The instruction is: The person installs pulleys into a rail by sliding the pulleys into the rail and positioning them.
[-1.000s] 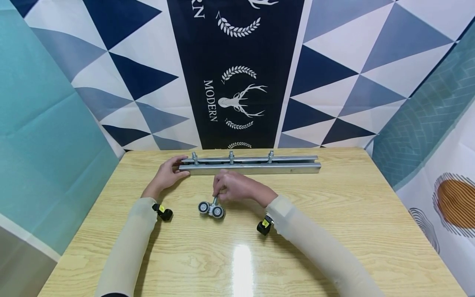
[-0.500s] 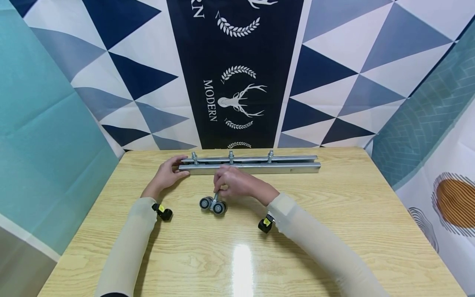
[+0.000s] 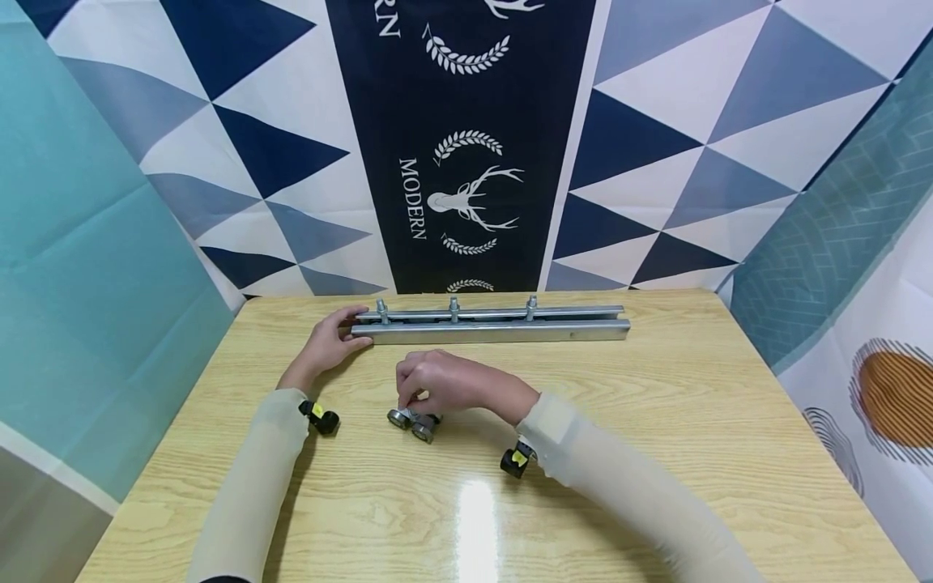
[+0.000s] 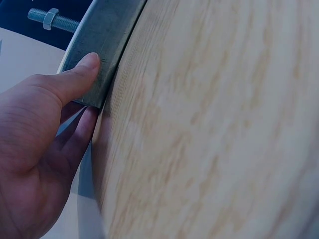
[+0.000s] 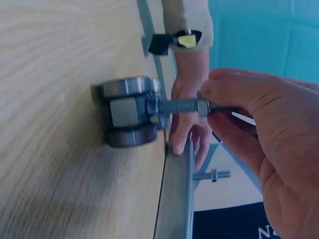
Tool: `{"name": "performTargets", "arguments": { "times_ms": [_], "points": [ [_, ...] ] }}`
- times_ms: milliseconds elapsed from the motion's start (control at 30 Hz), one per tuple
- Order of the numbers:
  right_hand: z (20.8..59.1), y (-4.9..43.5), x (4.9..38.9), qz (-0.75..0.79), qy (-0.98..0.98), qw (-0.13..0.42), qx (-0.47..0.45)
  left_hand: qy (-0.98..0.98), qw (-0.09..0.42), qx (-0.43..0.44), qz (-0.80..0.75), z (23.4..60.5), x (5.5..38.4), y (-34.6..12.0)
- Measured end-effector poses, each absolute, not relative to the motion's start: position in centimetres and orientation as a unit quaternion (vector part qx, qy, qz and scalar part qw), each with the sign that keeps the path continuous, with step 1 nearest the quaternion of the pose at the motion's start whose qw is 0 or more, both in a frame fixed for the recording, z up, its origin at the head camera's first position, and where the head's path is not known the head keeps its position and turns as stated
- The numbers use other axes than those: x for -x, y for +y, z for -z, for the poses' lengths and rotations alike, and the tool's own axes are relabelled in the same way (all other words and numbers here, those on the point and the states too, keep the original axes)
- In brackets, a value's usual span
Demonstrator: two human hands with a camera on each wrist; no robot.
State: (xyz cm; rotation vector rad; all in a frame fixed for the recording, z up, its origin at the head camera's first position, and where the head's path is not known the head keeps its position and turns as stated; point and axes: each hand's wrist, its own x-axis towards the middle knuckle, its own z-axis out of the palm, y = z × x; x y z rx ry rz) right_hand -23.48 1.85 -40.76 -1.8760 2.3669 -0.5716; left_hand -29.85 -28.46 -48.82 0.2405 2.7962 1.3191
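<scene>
My left hand (image 3: 326,344) grips the left end of a long steel rail (image 3: 503,332) lying at the back of the table. In the left wrist view its thumb (image 4: 82,74) presses the rail's side face, with other fingers at the end. Three threaded bolts with nuts stand up from the rail's slot. Nearer the front, my right hand (image 3: 455,380) pinches the threaded bolt (image 5: 182,106) of a wheeled roller trolley (image 3: 423,429) by its nut end. The trolley's wheels (image 5: 130,137) point down toward the wood; whether they touch it I cannot tell.
The wooden table (image 3: 350,502) carries the rail and ends at a patterned cloth wall (image 3: 466,202) just behind it. Teal cloth (image 3: 87,243) hangs at the left side. A small black wrist camera (image 3: 516,459) sits on the right sleeve.
My right hand has moved toward me and slightly left, bringing the trolley lower in view. The trolley has turned, so its wheels show at another angle. My left hand stays on the rail.
</scene>
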Motion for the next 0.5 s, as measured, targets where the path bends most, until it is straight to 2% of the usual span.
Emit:
{"name": "performTargets", "arguments": {
  "times_ms": [300, 500],
  "points": [
    [40.74, 1.63, 22.95, 0.19, 0.771, 0.033, 0.607, 0.902, 0.021, -0.078, -0.425, 48.78, 29.79, -28.44],
    [40.48, 1.27, 22.43, 0.192, 0.813, 0.02, 0.549, 0.901, 0.025, -0.076, -0.427, 48.77, 29.84, -28.45]
  ]
}}
